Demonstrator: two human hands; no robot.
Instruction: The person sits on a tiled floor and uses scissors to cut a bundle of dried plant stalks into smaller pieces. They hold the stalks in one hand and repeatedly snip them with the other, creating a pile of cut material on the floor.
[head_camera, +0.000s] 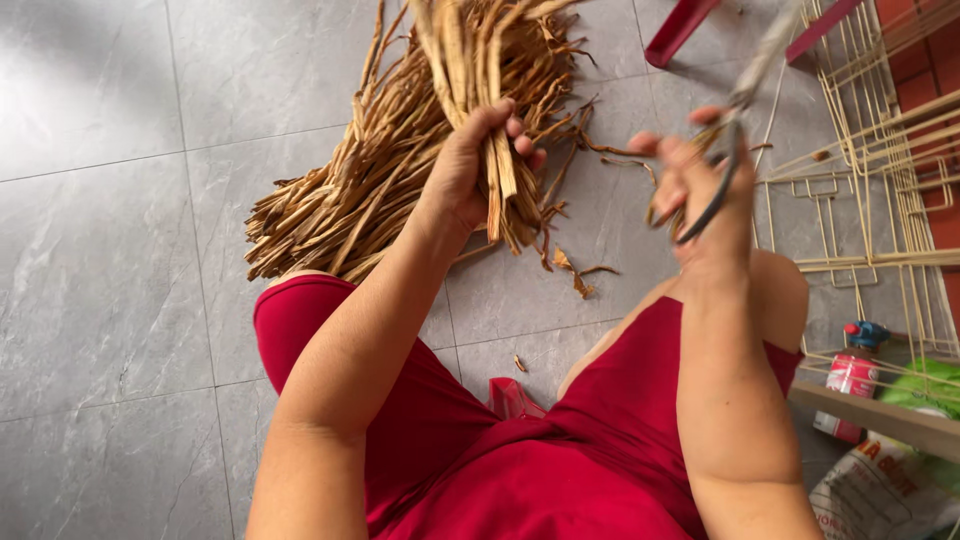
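Trimming step in hand: left hand (470, 165) fists a bundle of dried strips (480, 60) upright above the floor pile (340, 205). Right hand (700, 200) grips scissors (725, 150), blades blurred. Next cut likely requires aligning strip ends with the blades

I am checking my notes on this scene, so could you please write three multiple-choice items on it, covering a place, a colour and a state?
1. Where does the big pile of dried strips lie?
A. on the grey tiled floor
B. on a table
C. in a basket

2. What colour are the person's clothes?
A. blue
B. red
C. white

3. What is the left hand doing?
A. resting flat on the floor
B. hanging empty
C. gripping a bundle of strips

Answers: 1 A, the pile spreads over the tiles; 2 B, the cloth over both legs is red; 3 C, its fingers close around the bundle.
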